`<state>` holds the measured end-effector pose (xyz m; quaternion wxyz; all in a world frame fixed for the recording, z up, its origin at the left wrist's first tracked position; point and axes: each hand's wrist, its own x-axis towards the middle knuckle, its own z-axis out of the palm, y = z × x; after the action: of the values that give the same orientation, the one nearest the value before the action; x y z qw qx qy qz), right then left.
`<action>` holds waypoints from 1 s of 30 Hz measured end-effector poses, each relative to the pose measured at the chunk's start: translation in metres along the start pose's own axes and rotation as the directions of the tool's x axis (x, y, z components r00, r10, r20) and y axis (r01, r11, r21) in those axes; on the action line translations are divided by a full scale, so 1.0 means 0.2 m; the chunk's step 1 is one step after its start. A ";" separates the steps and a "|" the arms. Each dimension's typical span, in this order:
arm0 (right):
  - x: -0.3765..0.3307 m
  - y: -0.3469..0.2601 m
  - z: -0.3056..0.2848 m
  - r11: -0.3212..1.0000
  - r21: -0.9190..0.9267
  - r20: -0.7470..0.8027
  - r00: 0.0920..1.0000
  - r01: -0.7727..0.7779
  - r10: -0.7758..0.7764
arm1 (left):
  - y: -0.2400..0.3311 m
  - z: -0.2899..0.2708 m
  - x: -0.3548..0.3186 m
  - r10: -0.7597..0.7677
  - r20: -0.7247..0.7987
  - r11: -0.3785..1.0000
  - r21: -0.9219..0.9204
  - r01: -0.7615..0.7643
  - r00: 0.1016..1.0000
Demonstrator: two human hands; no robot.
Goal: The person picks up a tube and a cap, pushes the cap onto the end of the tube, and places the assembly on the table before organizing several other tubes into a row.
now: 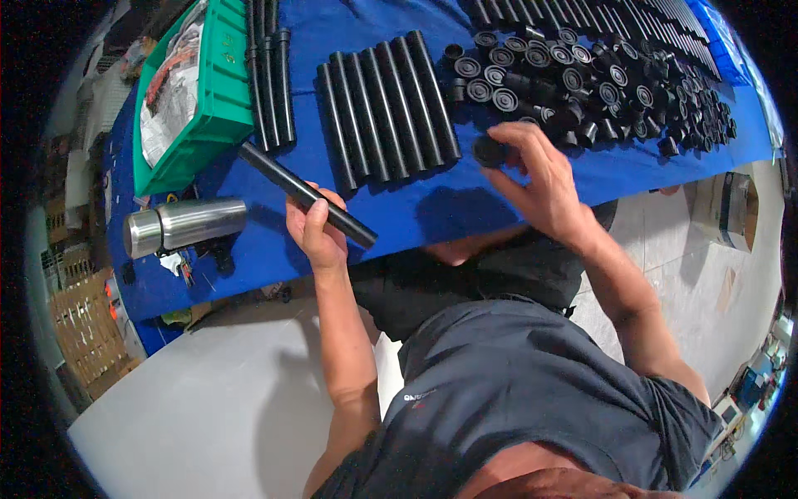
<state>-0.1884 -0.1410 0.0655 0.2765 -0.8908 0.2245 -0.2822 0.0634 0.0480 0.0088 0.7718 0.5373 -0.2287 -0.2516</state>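
Note:
A black tube (pixel 278 176) lies slanted across my left hand (pixel 318 229), whose fingers and thumb are closed round it near its lower right end. Between the thumb and fingers of my right hand (pixel 539 176) is a round black cap (pixel 489 151), held above the blue cloth. The tube and the cap are well apart. Just beyond my hands, several black tubes (pixel 386 108) lie side by side in a row. A large pile of loose black caps (pixel 573 79) spreads past my right hand, some with their ringed faces up.
At the left stand a green bin (pixel 218 116) with crumpled plastic in it and a steel bottle (pixel 199 223) lying on its side. More tubes (pixel 273 91) lie beside the bin, and others (pixel 582 12) line the far edge. The blue cloth (pixel 465 187) covers the table.

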 end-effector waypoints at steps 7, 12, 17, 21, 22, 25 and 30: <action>-0.18 0.04 0.10 0.995 0.023 -0.007 0.996 -0.093 0.093 | 0.02 0.03 0.00 -0.024 0.009 0.999 0.022 0.024 1.000; -0.17 0.09 0.15 0.982 -0.088 0.062 0.983 -0.164 0.170 | 0.03 0.03 -0.06 -0.023 -0.010 1.000 0.014 0.023 1.000; -0.21 -0.05 0.00 0.988 -0.011 -0.119 0.981 -0.153 0.151 | 0.07 0.07 -0.27 -0.235 -0.019 0.940 -0.259 0.223 0.972; -0.23 -0.12 0.06 0.767 0.564 0.330 0.935 -0.305 0.129 | 0.06 0.19 -0.45 -0.482 0.014 0.695 -0.602 0.392 0.876; -0.23 -0.12 0.14 0.608 0.675 0.438 0.890 -0.418 0.126 | 0.07 0.22 -0.48 -0.515 0.014 0.678 -0.604 0.418 0.857; -0.14 -0.14 0.24 0.612 0.731 0.417 0.908 -0.303 -0.049 | 0.07 0.25 -0.51 -0.576 0.016 0.651 -0.596 0.470 0.817; -0.10 -0.08 0.39 0.551 0.812 0.295 0.950 -0.193 -0.103 | 0.12 0.31 -0.48 -0.607 -0.015 0.673 -0.542 0.504 0.794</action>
<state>-0.1512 -0.0901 0.0145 0.7035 -0.6793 0.0410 -0.2047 -0.0449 0.0718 0.0425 0.7898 0.3782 0.0982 -0.4728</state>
